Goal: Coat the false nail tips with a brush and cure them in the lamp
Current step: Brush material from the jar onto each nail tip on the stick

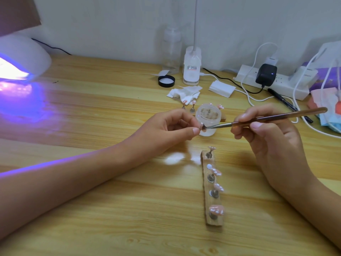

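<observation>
My left hand (170, 126) pinches a small pink nail tip (201, 125) between thumb and fingers above the table. My right hand (271, 137) grips a brown-handled brush (273, 117); its bristles touch the held tip. Behind the tip stands an open clear jar (208, 115). In front of me lies a wooden holder strip (213, 196) with several pink tips on metal stands. Two more tips on stands (188, 105) stand loose behind the jar. The white curing lamp (22, 58) glows purple at the far left.
The wooden table (110, 108) holds a black jar lid (166, 81), crumpled wipes (185, 93), a white bottle (191, 67), a clear bottle (170, 52), a power strip (273, 80) with cables, a black pen (287, 103) and packets (330, 100) at the right.
</observation>
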Demonstrator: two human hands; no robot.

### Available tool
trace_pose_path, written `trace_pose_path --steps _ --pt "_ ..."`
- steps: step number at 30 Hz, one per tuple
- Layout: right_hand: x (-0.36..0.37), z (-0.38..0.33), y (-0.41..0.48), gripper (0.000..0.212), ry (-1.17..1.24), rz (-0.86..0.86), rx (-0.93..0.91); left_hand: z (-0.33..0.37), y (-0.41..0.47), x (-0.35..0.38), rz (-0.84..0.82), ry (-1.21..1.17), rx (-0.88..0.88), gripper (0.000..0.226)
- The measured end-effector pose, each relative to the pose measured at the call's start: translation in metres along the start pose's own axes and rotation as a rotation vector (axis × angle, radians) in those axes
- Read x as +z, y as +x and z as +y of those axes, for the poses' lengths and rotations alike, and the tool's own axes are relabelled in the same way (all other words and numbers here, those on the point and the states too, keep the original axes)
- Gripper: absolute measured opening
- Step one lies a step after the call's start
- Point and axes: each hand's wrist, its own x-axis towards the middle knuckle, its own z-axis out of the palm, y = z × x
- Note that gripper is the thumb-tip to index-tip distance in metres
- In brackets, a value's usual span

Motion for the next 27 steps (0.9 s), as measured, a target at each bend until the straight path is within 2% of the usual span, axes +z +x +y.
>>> trace_pose_path --steps 20,27 --pt "-0.0002 0.0 -0.0038 0.016 -0.136 -0.019 -0.026 -0.0005 0.0011 0.0007 0.007 0.045 -0.006 0.007" --pt "0.0033 -0.0039 -0.0064 0.015 -0.132 0.07 -0.119 -0.0014 0.0016 -0.0001 -0.007 0.037 0.004 0.004"
